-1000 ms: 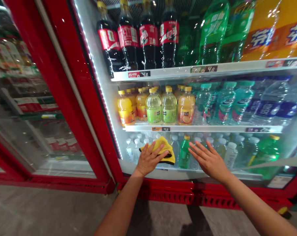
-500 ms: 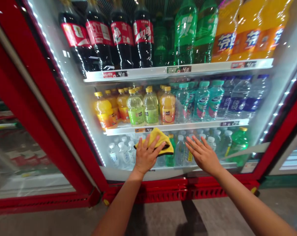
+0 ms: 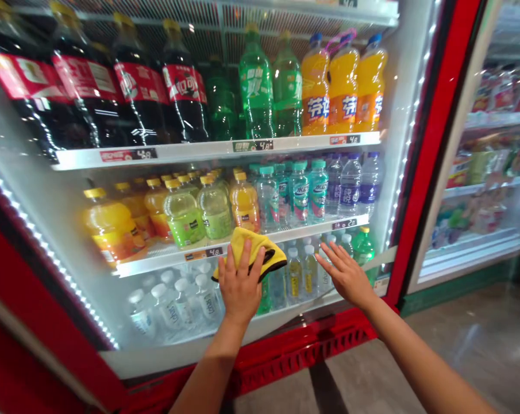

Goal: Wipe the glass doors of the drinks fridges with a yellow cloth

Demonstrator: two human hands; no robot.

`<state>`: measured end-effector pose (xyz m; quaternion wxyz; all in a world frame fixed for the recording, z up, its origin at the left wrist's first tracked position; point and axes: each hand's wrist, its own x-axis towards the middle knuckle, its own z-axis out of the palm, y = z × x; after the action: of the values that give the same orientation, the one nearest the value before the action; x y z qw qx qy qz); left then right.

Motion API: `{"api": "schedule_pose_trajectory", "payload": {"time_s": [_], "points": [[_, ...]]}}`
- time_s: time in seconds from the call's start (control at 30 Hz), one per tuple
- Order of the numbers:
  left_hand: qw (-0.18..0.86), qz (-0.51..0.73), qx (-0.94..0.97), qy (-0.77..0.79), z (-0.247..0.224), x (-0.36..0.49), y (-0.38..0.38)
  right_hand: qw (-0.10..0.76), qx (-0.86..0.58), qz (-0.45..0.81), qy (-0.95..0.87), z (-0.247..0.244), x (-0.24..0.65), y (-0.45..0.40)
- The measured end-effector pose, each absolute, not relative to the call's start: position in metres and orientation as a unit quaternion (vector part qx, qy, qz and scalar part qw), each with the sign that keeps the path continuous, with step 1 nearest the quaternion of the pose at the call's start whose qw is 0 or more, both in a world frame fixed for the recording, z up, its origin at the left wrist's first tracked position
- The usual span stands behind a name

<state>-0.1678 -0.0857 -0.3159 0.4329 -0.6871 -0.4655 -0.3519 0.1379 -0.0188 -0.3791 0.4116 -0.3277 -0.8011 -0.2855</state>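
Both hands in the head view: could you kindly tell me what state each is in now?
Left hand: open, fingers spread over the black-edged yellow cloth.
Right hand: open, fingers extended, nothing seen held; its palm is hidden.

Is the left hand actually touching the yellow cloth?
Touching. In the head view, the left hand has its fingers laid across the yellow cloth, with fabric showing between them.

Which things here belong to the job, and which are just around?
In the job:
cloth, under the left hand
right hand, open
fridge, both hands at its front

Just around:
cola
green bottles
orange bottles
juice
water
price tags
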Motion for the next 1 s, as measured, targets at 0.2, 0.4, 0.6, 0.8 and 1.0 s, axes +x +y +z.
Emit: {"api": "schedule_pose_trajectory", "payload": {"time_s": [0.2,0.4,0.6,0.8,1.0], "points": [[0.479,-0.229,-0.795,-0.292,-0.355,-0.133,-0.069,0.416,-0.365,-0.276,-0.786,-0.391,0.178,-0.010],[0.464,-0.275,-0.768,-0.346,-0.335,-0.077,-0.046,0.482,-0.414,-0.236,-0.735,-0.392,0.195,-0.007],[0.481,-0.242,-0.793,-0.283,-0.351,-0.053,-0.037,0.518,-0.390,-0.209,-0.732,-0.380,0.185,-0.016],[0.464,-0.250,-0.795,-0.301,-0.331,-0.031,-0.024,0.575,-0.389,-0.200,-0.691,-0.364,0.187,-0.023],[0.432,-0.253,-0.800,-0.330,-0.323,0.004,-0.017,0.650,-0.377,-0.161,-0.639,-0.365,0.171,-0.026]]}}
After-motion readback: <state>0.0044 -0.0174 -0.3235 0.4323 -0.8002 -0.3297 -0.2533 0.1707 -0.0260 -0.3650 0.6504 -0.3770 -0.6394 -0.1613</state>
